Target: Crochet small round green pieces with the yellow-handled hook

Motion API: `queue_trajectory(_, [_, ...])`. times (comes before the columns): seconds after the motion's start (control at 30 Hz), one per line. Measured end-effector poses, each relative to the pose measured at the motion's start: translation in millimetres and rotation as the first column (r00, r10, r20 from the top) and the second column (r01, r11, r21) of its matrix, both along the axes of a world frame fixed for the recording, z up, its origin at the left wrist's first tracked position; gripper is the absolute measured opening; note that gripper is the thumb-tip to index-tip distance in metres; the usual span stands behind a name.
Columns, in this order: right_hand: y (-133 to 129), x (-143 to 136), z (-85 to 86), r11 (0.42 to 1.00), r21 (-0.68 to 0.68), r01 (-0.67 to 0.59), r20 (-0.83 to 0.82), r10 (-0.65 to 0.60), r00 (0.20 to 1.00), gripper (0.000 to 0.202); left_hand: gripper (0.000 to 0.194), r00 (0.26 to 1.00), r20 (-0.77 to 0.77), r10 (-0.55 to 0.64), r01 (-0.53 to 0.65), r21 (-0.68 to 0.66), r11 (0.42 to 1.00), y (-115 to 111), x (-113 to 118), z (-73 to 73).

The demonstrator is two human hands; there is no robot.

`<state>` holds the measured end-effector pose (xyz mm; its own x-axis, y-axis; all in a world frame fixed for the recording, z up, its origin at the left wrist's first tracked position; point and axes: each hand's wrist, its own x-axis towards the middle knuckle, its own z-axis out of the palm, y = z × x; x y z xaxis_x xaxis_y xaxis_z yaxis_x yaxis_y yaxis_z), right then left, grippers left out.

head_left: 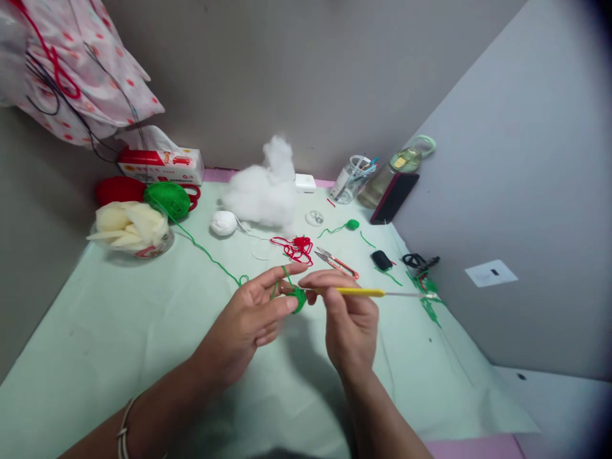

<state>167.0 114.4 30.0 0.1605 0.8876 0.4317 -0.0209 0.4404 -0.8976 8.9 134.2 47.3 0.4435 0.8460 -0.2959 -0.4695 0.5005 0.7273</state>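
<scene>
My left hand pinches a small green crochet piece between thumb and fingers, with green yarn looped over its raised index finger. My right hand is closed round a crochet hook with a yellow handle; the hook's tip meets the green piece, and its exact place in the stitches is hidden. A strand of green yarn runs from my left hand back to a green yarn ball. Just beyond my hands lie a red yarn tangle and orange-handled snips.
White stuffing and a white yarn ball sit at the back. On the left are a tub, red yarn and a tissue box. A jar, bottle and phone stand back right, near green scraps.
</scene>
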Motion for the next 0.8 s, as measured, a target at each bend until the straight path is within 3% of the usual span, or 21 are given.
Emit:
queue_trajectory(0.13, [-5,-4,-4.1,0.993,0.1,0.059,0.237,-0.082,0.968,0.026,0.046,0.994,-0.077,0.077,-0.071,0.08,0.994,-4,5,-4.0])
queue_trajectory(0.27, [-11,-1,-6.8,0.948,0.309,0.078,0.502,-0.232,0.833,0.042,0.04,0.999,-0.005,0.051,-0.051,-0.043,0.998,-2,4,-5.0])
queue_trajectory(0.37, [-9,4,-3.3,0.967,0.218,0.13,0.355,-0.202,0.913,0.033,0.03,0.995,0.085,0.044,-0.033,-0.137,0.99,2,2,-3.8])
queue_trajectory(0.47, [-3,5,0.7,0.995,0.009,0.095,0.071,-0.095,0.993,0.021,0.027,0.995,0.069,0.077,-0.071,-0.091,0.993,3,1,-2.9])
queue_trajectory(0.6, [1,4,-0.1,0.994,-0.107,-0.003,0.013,0.005,1.0,0.015,0.031,0.998,-0.052,0.045,-0.042,0.054,0.998,0,4,-4.0])
queue_trajectory(0.8, [5,7,-2.0,0.977,-0.203,-0.059,-0.193,0.02,0.981,0.02,0.029,0.997,-0.076,0.014,-0.007,0.089,0.996,1,2,-6.5])
